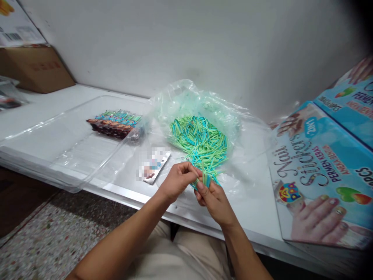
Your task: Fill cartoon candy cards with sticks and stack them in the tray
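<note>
Both hands meet just above the white table's front edge (122,192). My right hand (214,200) is closed round a small bunch of green and blue thin sticks (205,179). My left hand (178,179) pinches at the top of that same bunch, fingers pressed together. Just behind the hands lies a heap of the same green and blue sticks (201,140) on an opened clear plastic bag (186,99). A small printed card (154,165) rests on the table left of my left hand.
A clear plastic tray (58,155) at left holds a row of small colourful packets (115,122). Blue printed boxes (320,171) with pictures of hands stand at right. A brown cardboard box (35,68) sits at the far left against the white wall.
</note>
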Available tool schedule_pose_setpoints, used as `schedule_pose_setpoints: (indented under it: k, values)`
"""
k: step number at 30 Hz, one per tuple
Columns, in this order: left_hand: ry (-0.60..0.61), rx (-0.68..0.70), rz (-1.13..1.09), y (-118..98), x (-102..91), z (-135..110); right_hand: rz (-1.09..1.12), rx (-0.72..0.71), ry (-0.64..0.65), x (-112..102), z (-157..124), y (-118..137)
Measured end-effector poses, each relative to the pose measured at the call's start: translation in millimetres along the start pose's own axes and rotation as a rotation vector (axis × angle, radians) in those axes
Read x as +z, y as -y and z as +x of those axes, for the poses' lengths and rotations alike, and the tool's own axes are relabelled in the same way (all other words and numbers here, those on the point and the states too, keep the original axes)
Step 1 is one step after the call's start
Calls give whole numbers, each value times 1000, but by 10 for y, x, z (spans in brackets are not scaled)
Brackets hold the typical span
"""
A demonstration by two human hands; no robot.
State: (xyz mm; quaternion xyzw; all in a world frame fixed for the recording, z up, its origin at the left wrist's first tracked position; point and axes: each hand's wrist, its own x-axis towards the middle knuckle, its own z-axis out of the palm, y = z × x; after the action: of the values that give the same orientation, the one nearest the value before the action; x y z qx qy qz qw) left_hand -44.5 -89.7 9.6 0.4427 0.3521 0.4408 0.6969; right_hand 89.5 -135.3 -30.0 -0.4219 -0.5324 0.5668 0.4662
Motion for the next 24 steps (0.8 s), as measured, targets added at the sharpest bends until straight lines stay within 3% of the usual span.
schedule_pose_setpoints:
  k: [9,19,24]
  values:
    - [23,-67,103,-37,38,-42,1,13,33,-4,-7,8]
    - [-49,18,115,-41,78,-59,-64,12,65,1,-22,21]
    - [-9,-35,101,-45,92,-55,-76,7,66,-11,-19,25]
